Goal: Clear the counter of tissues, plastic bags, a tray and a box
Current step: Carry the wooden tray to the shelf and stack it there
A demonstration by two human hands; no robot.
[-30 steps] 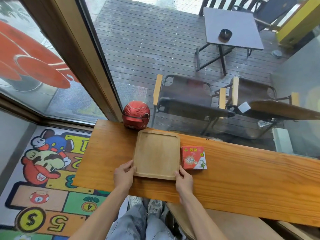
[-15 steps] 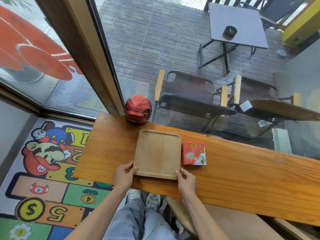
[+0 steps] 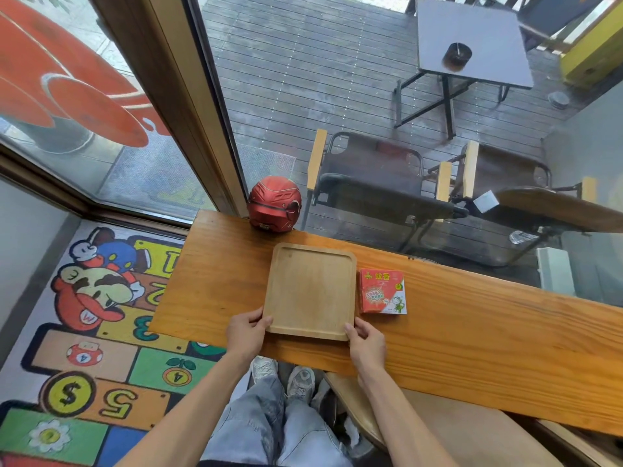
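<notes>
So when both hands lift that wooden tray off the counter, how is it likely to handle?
The wooden tray is probably rigid: it looks like a solid board with a raised rim, so it should not flex. Its smooth surface could be a bit slippery, though the rim gives the left hand and right hand purchase. It is empty, so nothing should slide.

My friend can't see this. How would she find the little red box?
Start at the long wooden counter by the window and find the empty wooden tray that two hands grip by its near corners. The red box lies flat on the counter just right of the tray. It is small, with printed writing and a green cartoon figure, unlike the round red helmet at the counter's far edge.
</notes>
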